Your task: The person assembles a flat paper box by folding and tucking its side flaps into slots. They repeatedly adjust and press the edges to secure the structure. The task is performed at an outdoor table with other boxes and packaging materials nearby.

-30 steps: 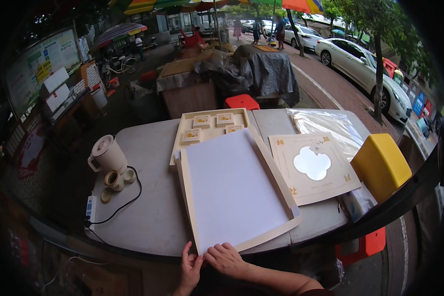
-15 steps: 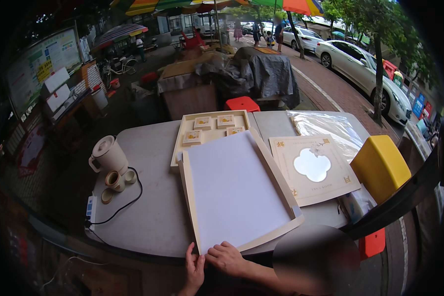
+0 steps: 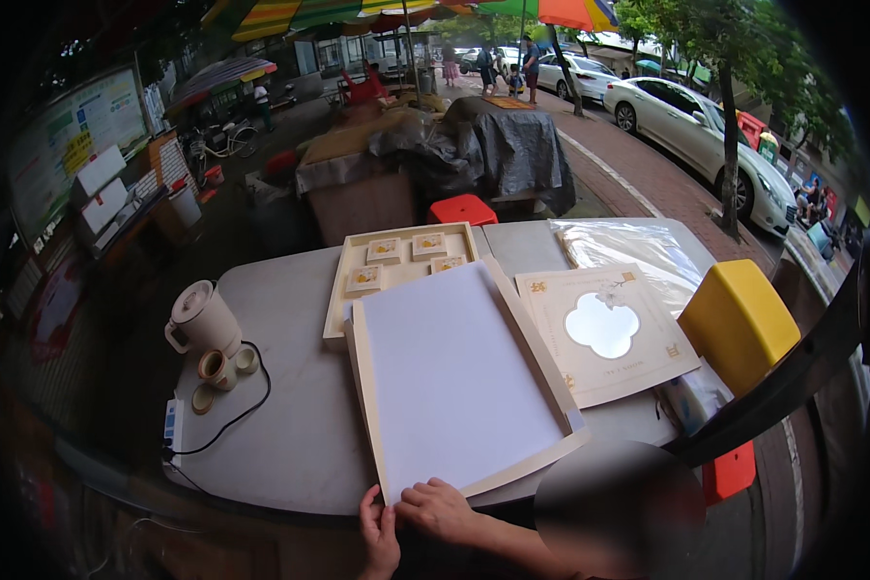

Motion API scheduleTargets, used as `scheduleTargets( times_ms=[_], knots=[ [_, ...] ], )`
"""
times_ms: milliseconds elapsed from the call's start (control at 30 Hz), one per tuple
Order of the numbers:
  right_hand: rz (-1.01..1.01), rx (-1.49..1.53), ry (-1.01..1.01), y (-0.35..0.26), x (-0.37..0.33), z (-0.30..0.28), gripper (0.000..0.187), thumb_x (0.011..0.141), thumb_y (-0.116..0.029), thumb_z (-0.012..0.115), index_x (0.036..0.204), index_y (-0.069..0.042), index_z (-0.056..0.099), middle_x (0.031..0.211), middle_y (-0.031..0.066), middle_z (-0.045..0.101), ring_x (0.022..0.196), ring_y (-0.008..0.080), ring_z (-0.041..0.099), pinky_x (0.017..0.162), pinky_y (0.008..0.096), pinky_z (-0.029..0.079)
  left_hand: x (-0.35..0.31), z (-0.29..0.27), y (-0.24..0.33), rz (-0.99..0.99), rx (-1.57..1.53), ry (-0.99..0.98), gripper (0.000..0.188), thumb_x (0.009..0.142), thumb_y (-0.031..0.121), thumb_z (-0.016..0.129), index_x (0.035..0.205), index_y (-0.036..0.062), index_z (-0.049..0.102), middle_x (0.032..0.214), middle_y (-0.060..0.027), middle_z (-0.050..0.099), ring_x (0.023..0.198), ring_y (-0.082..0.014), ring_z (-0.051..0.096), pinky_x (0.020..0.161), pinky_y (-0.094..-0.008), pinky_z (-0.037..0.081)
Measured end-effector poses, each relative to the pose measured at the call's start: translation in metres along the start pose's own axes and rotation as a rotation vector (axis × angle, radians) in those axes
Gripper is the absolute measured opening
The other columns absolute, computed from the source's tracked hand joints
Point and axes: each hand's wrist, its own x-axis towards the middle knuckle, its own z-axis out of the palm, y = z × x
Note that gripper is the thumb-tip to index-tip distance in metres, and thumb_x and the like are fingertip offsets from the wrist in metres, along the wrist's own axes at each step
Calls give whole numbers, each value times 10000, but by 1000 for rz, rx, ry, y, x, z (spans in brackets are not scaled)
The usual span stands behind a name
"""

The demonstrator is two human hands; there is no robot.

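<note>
A large, shallow cardboard box part (image 3: 464, 372), white inside with cream raised sides, lies on the table with its near edge toward me. Its near left corner is between my hands. My left hand (image 3: 379, 532) is closed on the outer side of that corner, thumb and fingers pinching the cardboard. Bent over the inner side, my right hand (image 3: 440, 509) presses its fingers on the near edge. Just behind, partly covered by it, sits a cream box tray (image 3: 336, 314) with several small square boxes (image 3: 385, 251).
To the right lies a printed cream panel (image 3: 551, 333) with a flower-shaped window, near clear plastic wrap (image 3: 638, 246) and a yellow stool (image 3: 744, 324). At left on the grey table (image 3: 290, 416) stand a kettle (image 3: 206, 317), small cups (image 3: 217, 367) and a corded power strip (image 3: 172, 423).
My view has shifted slightly, so the scene sits a little further left. Both hands stay at the same corner, with only slight finger movement.
</note>
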Motion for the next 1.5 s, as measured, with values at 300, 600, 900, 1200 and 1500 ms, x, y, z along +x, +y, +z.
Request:
scheduleTargets(
  times_ms=[300,600,900,1200,1500],
  knots=[
    [19,-32,2,9,-7,-11,82,812,-195,607,863,-132,616,815,22,547,782,204,587,682,341,452,4,8,27,-19,41,-32,413,1004,68,492,1399,41,374,871,-20,574,728,-72,503,669,-215,448],
    [27,-103,-99,39,-34,-24,193,813,-159,584,993,-135,650,852,17,567,844,197,584,746,328,455,20,-17,24,-88,160,-20,364,1004,119,517,1342,16,431,859,-49,565,708,-95,531,650,-229,468],
    [41,-127,-112,43,-37,-7,142,797,-162,587,927,-128,633,825,22,554,819,198,573,724,328,445,17,15,70,621,1264,-196,287,840,182,700,1093,80,611,975,-73,599,1032,-248,553,973,-530,369],
    [54,-84,22,41,-38,6,113,784,-152,587,882,-108,620,814,37,551,789,217,571,703,342,457,23,21,24,606,1289,-251,84,862,217,669,848,156,612,846,-22,523,866,-242,522,843,-516,375],
    [99,-95,-53,39,-35,-7,137,778,-156,590,901,-108,626,844,36,578,816,213,582,730,349,464,29,19,25,596,1281,-238,107,810,183,722,864,161,632,865,-12,521,888,-233,506,841,-451,355]
  ],
)
